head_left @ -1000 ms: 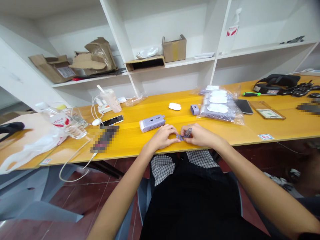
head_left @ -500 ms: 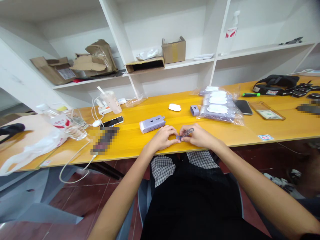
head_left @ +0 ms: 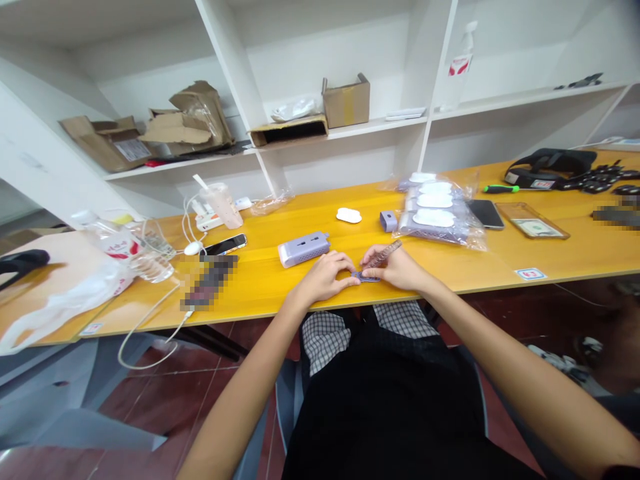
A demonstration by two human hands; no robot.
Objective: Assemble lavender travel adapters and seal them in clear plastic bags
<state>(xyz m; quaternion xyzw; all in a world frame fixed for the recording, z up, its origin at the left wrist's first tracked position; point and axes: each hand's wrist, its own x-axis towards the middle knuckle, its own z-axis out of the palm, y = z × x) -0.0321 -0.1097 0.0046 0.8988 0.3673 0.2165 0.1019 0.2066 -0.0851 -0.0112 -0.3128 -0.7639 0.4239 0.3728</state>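
Close to the table's front edge, my left hand (head_left: 327, 275) pinches the left end of a small flat purple piece (head_left: 369, 277) between thumb and fingers. My right hand (head_left: 397, 270) is closed around a slim pen-like tool with a patterned brownish handle (head_left: 387, 253); its kind is not clear. The tool tilts up to the right, and its low end is over the purple piece, hidden by my fingers. Left of my hands lies a purple case body (head_left: 305, 249) with two dark marks on top. A white oval part (head_left: 349, 215) and a short purple cap (head_left: 389, 221) sit behind them.
Bagged purple parts with white ovals (head_left: 434, 219) lie right of the cap. Further right are a dark tablet (head_left: 485, 214), a green-handled screwdriver (head_left: 501, 189) and a black headset (head_left: 547, 167). At left stand a drink cup (head_left: 223, 205), a phone (head_left: 225, 245) and a water bottle (head_left: 133, 248).
My right hand has shifted slightly right, and the tool leans lower to the right. More of the flat purple piece shows between my hands. My left hand stays about in place.
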